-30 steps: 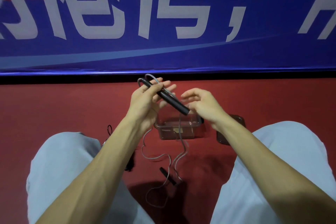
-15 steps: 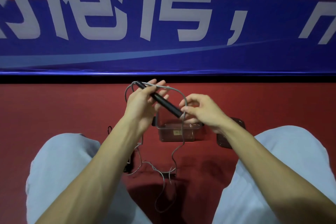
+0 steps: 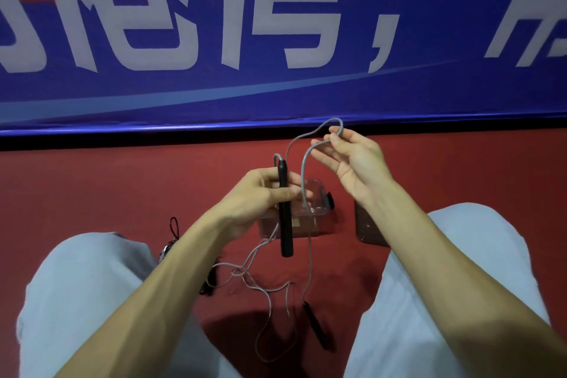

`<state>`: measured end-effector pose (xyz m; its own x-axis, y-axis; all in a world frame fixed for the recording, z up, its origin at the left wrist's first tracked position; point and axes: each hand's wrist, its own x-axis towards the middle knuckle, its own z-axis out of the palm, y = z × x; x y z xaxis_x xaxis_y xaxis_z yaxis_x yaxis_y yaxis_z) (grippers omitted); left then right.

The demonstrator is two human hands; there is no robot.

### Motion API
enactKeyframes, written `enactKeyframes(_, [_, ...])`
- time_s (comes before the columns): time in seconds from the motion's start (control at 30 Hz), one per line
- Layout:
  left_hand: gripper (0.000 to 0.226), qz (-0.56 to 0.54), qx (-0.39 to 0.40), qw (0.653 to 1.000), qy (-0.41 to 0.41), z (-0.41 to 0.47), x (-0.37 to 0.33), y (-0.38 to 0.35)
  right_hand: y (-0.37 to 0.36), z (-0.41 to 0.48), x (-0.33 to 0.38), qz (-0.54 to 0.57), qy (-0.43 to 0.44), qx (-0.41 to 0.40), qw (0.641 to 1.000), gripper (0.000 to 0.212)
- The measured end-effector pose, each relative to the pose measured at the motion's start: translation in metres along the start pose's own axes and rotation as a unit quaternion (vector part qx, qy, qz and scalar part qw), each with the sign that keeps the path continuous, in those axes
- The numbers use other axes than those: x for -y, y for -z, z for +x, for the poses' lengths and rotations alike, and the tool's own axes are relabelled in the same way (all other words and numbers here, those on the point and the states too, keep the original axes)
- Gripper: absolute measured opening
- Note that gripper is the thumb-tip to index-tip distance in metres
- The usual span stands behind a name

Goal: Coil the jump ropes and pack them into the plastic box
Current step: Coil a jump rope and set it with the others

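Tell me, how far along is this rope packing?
Early days. No coil shows in the plastic box. The left hand grips one black handle while the right hand pinches a loop of grey cord. Left to do: the loose cord and other handle lie on the floor, uncoiled.

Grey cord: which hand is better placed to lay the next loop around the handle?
Probably the right hand: it pinches the grey cord raised above the handle, which the left hand grips roughly upright.

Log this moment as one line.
left hand: grips black handle | right hand: pinches grey rope | second handle: on floor | plastic box: behind hands
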<state>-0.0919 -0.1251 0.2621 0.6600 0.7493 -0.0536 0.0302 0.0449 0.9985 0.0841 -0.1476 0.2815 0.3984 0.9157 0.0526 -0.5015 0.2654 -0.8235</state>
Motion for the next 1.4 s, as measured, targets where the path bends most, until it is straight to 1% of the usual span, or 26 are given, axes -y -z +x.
enactKeyframes(0.13, [0.010,-0.067,-0.012,0.998,-0.013,-0.001,-0.004,-0.001,0.001,0.003,-0.001,0.020,-0.001,-0.017,1.000,0.012])
enactKeyframes(0.23, [0.009,-0.097,-0.046,0.993,-0.045,-0.002,-0.006,-0.003,0.000,0.002,-0.003,0.011,-0.008,-0.016,1.000,0.010])
enactKeyframes(0.3, [0.009,-0.136,-0.075,0.986,-0.066,-0.001,-0.007,-0.003,0.000,0.001,-0.006,-0.028,-0.028,-0.016,0.999,0.007])
enactKeyframes(0.37, [0.008,-0.180,-0.108,0.974,-0.085,0.000,-0.009,-0.001,0.001,0.000,-0.013,-0.119,-0.053,0.003,0.992,0.011])
enactKeyframes(0.47, [0.006,-0.258,-0.139,0.951,-0.102,0.002,-0.013,0.001,0.000,-0.003,-0.023,-0.284,-0.077,0.069,0.953,0.021])
enactKeyframes(0.53, [0.005,-0.316,-0.148,0.931,-0.105,0.002,-0.015,0.003,0.000,-0.005,-0.027,-0.387,-0.074,0.118,0.911,0.031])
enactKeyframes(0.6, [0.005,-0.376,-0.157,0.907,-0.105,0.003,-0.015,0.007,-0.002,-0.009,-0.032,-0.446,-0.086,0.172,0.874,0.037])
enactKeyframes(0.63, [0.005,-0.409,-0.163,0.892,-0.106,0.005,-0.015,0.009,-0.001,-0.010,-0.037,-0.449,-0.097,0.193,0.867,0.036])
enactKeyframes(0.7, [0.007,-0.454,-0.178,0.866,-0.109,0.006,-0.014,0.012,0.000,-0.010,-0.049,-0.462,-0.098,0.202,0.858,0.023])
enactKeyframes(0.73, [0.008,-0.466,-0.182,0.859,-0.111,0.006,-0.015,0.014,-0.001,-0.009,-0.053,-0.488,-0.090,0.197,0.846,0.015])
enactKeyframes(0.77, [0.009,-0.475,-0.183,0.853,-0.113,0.006,-0.016,0.014,0.000,-0.009,-0.057,-0.523,-0.083,0.194,0.826,0.011])
enactKeyframes(0.83, [0.010,-0.482,-0.183,0.849,-0.117,0.005,-0.016,0.014,0.000,-0.010,-0.064,-0.591,-0.090,0.195,0.778,0.010])
enactKeyframes(0.87, [0.009,-0.476,-0.186,0.851,-0.119,0.005,-0.016,0.014,0.000,-0.011,-0.066,-0.608,-0.100,0.194,0.764,0.010])
enactKeyframes(0.9, [0.008,-0.463,-0.189,0.857,-0.121,0.005,-0.016,0.014,0.000,-0.012,-0.067,-0.611,-0.107,0.188,0.762,0.010])
enactKeyframes(0.97, [0.006,-0.417,-0.202,0.877,-0.128,0.006,-0.013,0.014,0.000,-0.011,-0.067,-0.581,-0.110,0.158,0.791,0.015])
enactKeyframes(1.07, [0.008,-0.308,-0.232,0.914,-0.127,0.009,-0.007,0.014,0.000,-0.008,-0.059,-0.536,-0.078,0.106,0.834,0.028])
enactKeyframes(1.13, [0.012,-0.240,-0.235,0.936,-0.108,0.010,-0.003,0.013,-0.002,-0.008,-0.051,-0.491,-0.060,0.082,0.865,0.024])
enactKeyframes(1.2, [0.012,-0.176,-0.220,0.957,-0.074,0.010,0.000,0.012,-0.005,-0.009,-0.043,-0.434,-0.048,0.078,0.897,0.019])
enactKeyframes(1.27, [0.013,-0.086,-0.205,0.974,-0.046,0.011,0.003,0.010,-0.008,-0.010,-0.035,-0.379,-0.037,0.062,0.923,0.016])
enactKeyframes(1.4, [0.015,0.060,-0.144,0.987,-0.032,0.011,0.008,0.007,-0.008,-0.008,-0.020,-0.267,-0.029,0.002,0.963,0.017])
